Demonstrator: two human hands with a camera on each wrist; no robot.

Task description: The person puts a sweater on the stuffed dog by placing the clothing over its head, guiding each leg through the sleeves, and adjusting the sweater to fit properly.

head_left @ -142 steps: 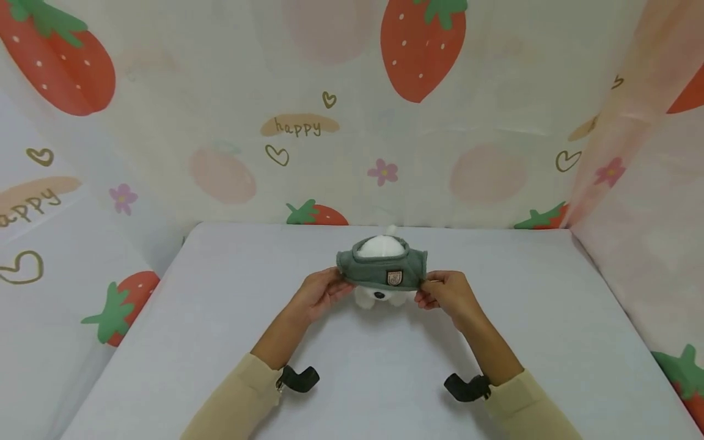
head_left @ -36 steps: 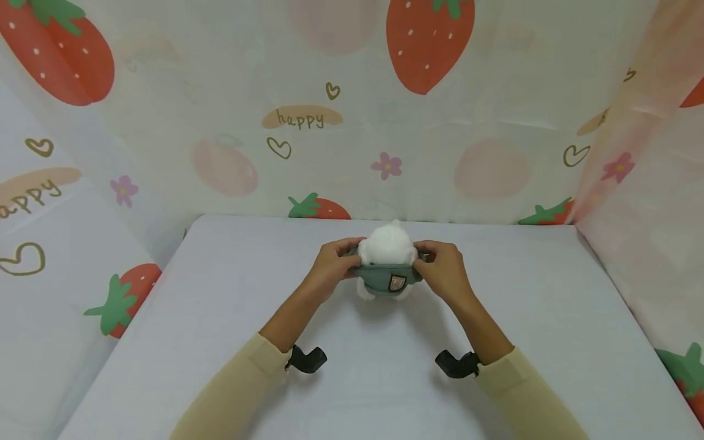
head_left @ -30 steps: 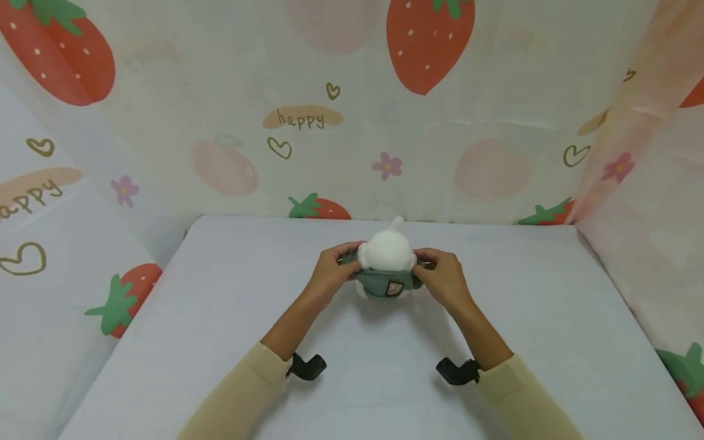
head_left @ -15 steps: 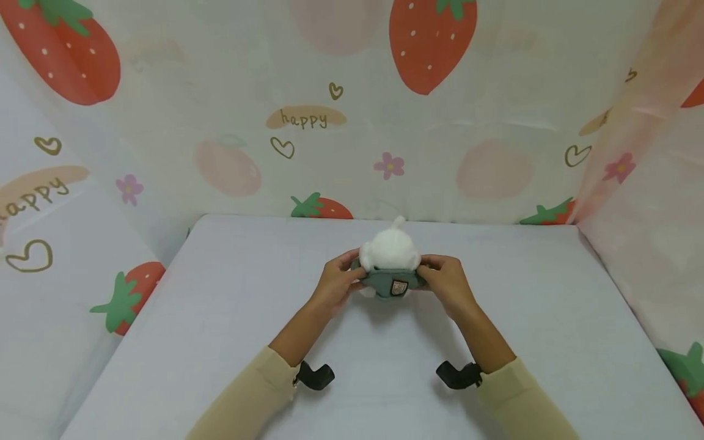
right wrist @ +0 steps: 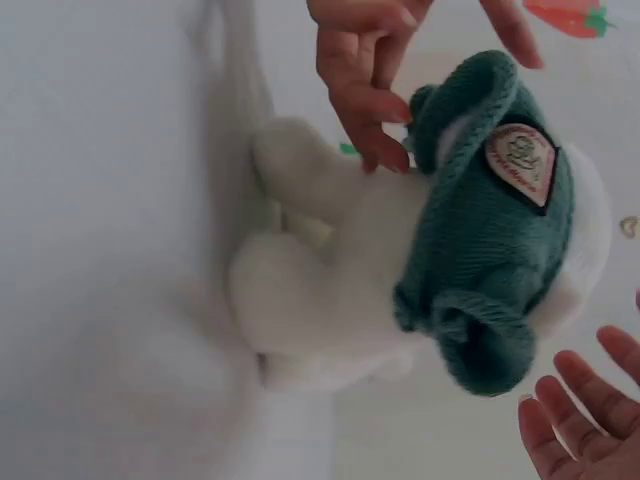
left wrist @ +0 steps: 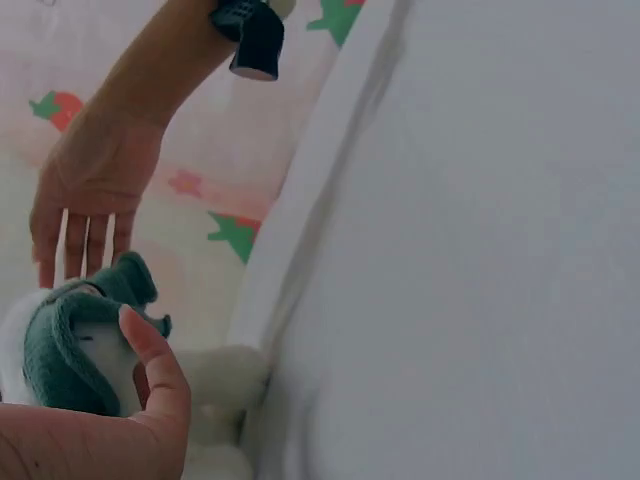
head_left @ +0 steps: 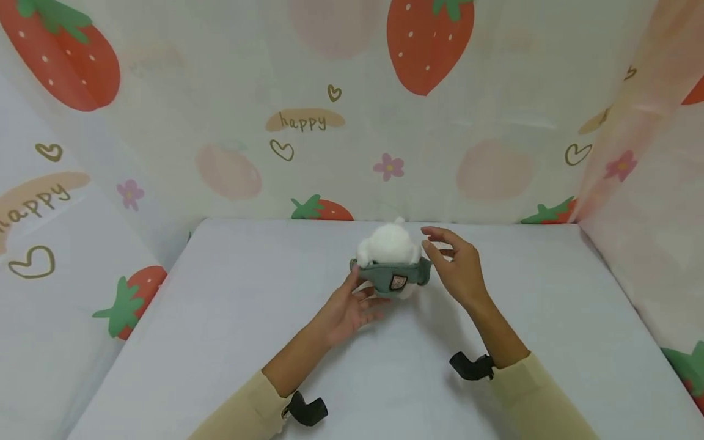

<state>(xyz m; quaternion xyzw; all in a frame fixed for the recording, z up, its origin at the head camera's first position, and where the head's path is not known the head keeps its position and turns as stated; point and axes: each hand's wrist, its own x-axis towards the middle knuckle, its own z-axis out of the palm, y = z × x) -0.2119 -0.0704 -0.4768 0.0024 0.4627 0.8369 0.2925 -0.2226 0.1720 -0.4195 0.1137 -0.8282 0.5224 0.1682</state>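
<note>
In the head view, a white plush toy animal [head_left: 388, 243] sits upright at the table's far side. A green knitted doll sweater [head_left: 374, 275] with a shield-shaped patch is drawn around its head, sleeves sticking out to both sides. My left hand [head_left: 343, 311] has its thumb at the left sleeve, fingers spread low in front of the toy. The right wrist view shows the left hand's fingers [right wrist: 375, 110] at the sweater's edge. My right hand [head_left: 461, 269] hovers apart from the sweater's right sleeve, fingers extended, holding nothing. The sweater hides the toy's face in the head view.
A white-covered table [head_left: 220, 318] lies under both arms. Strawberry-print curtain [head_left: 247, 73] stands close behind the table and along both sides. A black wrist camera [head_left: 308, 409] is strapped at the left cuff, another wrist camera [head_left: 472, 366] at the right.
The sweater has gone from in front of the toy to around its head. In the last half second my right hand let go and moved up and right; the left loosened and dropped lower.
</note>
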